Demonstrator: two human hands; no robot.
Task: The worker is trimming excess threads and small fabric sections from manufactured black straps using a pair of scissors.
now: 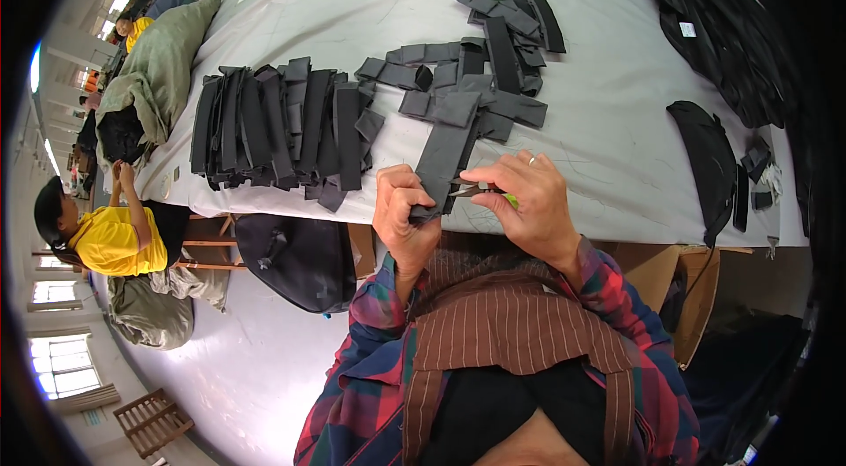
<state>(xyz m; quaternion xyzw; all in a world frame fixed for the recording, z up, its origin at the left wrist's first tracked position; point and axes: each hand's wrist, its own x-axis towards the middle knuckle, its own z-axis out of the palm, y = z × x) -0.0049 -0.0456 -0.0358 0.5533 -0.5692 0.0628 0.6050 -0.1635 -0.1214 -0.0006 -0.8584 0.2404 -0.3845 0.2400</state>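
In the middle of the frame, the right hand is closed on a pair of small snips with a bit of green at the handle (a ring shows on one finger), the blades pointing left against the edge of a dark grey strip. The left hand, just left of it, grips the lower end of that strip in curled fingers; the strip slants up toward the centre, its top end with a wide flap by the heap. Above both hands, a loose heap of strips spreads toward the top of the frame, pieces crossing one another. Left of centre stands a packed row of strips, side by side on the pale tabletop. At the upper right lie black bundles, with a curved black piece below them. Under the table edge, left of the hands, is a black bag; at the far left, a person in a yellow shirt sits near a greenish sack
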